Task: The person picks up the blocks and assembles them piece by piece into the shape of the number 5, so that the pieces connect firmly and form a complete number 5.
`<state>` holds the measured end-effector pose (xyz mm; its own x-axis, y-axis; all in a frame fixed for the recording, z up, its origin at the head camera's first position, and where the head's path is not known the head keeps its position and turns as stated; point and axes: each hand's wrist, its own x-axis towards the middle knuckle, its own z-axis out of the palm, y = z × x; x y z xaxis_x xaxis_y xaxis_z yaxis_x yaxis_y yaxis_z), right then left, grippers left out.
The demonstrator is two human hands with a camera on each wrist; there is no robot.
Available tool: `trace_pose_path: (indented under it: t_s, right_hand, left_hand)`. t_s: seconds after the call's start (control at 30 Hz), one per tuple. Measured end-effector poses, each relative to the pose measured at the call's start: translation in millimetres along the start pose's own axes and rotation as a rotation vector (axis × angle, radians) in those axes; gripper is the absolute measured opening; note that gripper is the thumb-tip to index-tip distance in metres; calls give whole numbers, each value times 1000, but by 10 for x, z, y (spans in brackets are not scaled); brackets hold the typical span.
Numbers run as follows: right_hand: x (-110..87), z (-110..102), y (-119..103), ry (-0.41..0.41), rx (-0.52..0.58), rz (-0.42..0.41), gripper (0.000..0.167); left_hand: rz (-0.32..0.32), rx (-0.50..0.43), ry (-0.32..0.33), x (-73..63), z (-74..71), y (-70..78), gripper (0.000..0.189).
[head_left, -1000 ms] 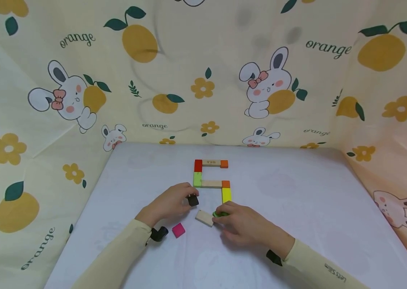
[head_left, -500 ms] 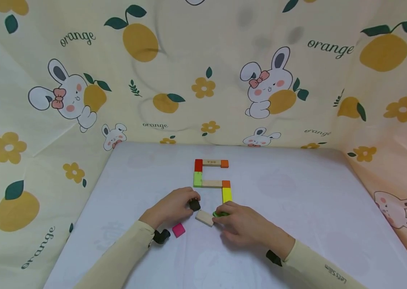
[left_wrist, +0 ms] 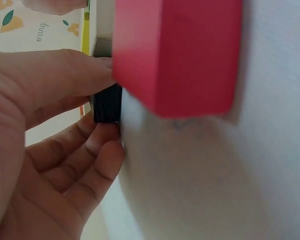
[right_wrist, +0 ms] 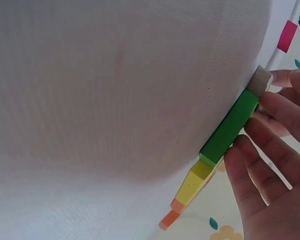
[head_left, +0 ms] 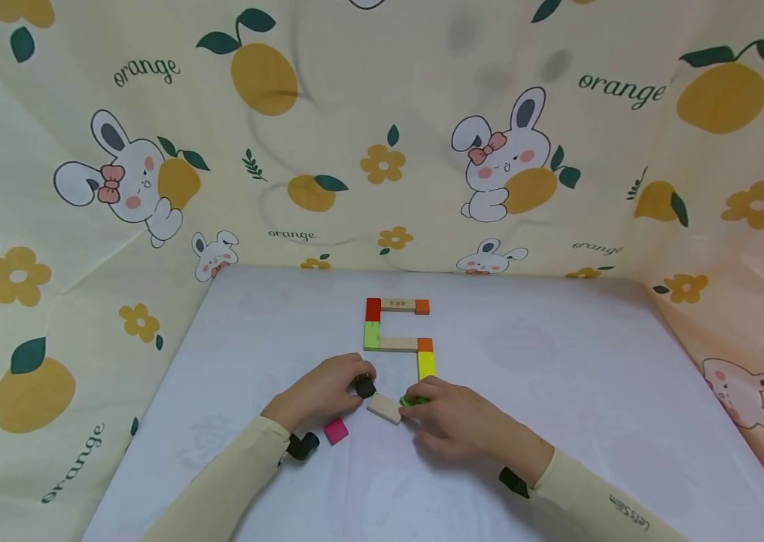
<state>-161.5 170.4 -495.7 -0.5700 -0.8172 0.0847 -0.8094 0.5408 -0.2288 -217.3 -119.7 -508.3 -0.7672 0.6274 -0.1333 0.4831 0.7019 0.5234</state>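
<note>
My left hand [head_left: 329,385] pinches a small black block [head_left: 365,387] at the near end of the layout, between thumb and fingers in the left wrist view. Beside it lies a plain wooden block [head_left: 385,409], set at a slant. My right hand [head_left: 466,421] holds a green block [right_wrist: 230,127] lying on the table, its fingers covering most of it in the head view. In the right wrist view the green block touches the wooden block at one end and meets a yellow block [right_wrist: 192,182] at the other. A pink block [head_left: 336,431] lies near my left wrist.
Farther back, red [head_left: 372,309], light green [head_left: 371,336], wooden [head_left: 398,345] and orange blocks [head_left: 425,345] form an angular outline on the white table [head_left: 558,376]. A cloth printed with rabbits and oranges [head_left: 327,135] hangs behind and at the sides.
My left hand has brought the black block slightly nearer to me and to the right, up to the wooden block. The right hand has stayed in place.
</note>
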Motion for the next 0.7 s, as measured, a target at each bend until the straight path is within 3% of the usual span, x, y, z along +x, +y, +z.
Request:
trace_pose_path:
  t_s: [0.7]
  right_hand:
    - [0, 15, 8, -15, -1, 14, 38]
  left_hand:
    - [3, -3, 6, -11, 18, -23, 44]
